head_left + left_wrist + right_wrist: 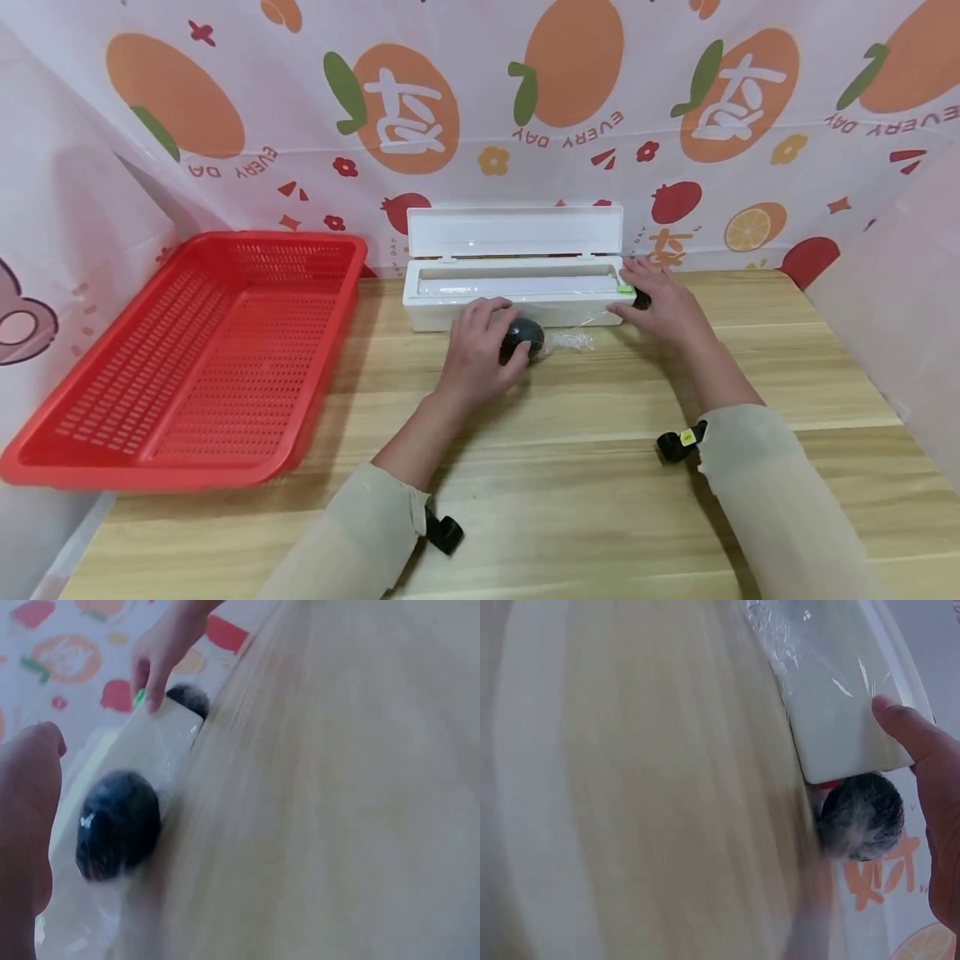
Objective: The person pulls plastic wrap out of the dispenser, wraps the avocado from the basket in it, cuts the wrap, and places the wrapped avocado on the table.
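Observation:
A white cling film dispenser [517,312] stands with its lid [516,232] raised and a white roll [517,285] inside. In front of it, my left hand [480,346] holds a dark oval fruit [522,336], avocado-like and shiny with film, between fingers and thumb. The same fruit shows blurred in the left wrist view [120,825]. My right hand [663,304] grips the dispenser's right end, thumb on the front face and fingers over the top near a green slider [626,289]. Crumpled clear film [570,340] lies along the front.
A second dark, rough-skinned fruit [862,816] in film sits beside the dispenser's right end, mostly behind my right hand in the head view. A red perforated basket [347,333] stands at the left of the wooden table [570,492]. A fruit-print cloth [465,50] hangs behind.

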Tool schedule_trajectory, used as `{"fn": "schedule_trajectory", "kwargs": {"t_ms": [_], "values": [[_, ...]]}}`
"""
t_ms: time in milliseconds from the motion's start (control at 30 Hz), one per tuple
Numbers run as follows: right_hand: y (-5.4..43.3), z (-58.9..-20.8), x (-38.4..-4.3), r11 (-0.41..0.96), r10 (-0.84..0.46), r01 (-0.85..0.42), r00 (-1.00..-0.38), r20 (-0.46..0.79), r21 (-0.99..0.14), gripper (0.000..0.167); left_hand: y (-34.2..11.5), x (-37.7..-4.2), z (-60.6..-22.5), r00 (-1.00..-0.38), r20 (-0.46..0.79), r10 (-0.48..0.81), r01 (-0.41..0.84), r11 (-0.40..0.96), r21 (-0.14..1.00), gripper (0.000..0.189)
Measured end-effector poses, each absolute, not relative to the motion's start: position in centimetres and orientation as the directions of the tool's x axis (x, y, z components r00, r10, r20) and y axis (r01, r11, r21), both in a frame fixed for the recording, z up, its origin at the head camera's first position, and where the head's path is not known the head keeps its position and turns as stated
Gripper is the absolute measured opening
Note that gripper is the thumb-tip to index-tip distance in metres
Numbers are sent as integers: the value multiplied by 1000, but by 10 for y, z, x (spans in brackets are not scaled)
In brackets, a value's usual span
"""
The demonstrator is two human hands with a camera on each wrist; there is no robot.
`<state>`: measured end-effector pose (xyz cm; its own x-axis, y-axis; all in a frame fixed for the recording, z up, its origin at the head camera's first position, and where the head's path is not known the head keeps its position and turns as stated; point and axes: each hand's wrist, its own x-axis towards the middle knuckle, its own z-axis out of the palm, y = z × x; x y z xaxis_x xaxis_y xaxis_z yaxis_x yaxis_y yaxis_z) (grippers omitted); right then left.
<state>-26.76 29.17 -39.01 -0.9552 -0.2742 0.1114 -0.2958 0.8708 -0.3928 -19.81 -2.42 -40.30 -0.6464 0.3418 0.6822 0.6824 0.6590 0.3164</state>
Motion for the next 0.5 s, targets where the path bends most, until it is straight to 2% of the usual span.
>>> {"fn": "schedule_trajectory", "kwargs": {"t_ms": [167, 333, 500], "values": [[297, -390, -274, 872, -319, -344, -939, 127, -350, 80, 1, -207, -385, -636, 637, 436, 712, 651, 265, 39], [297, -388, -276, 880, -308, -333, -943, 127, -339, 77, 37, -222, -363, -698, 469, 540, 680, 705, 201, 39], [295, -390, -275, 863, -293, -333, -943, 160, -381, 72, 76, -247, -351, -746, 293, 597, 651, 747, 137, 38]]}}
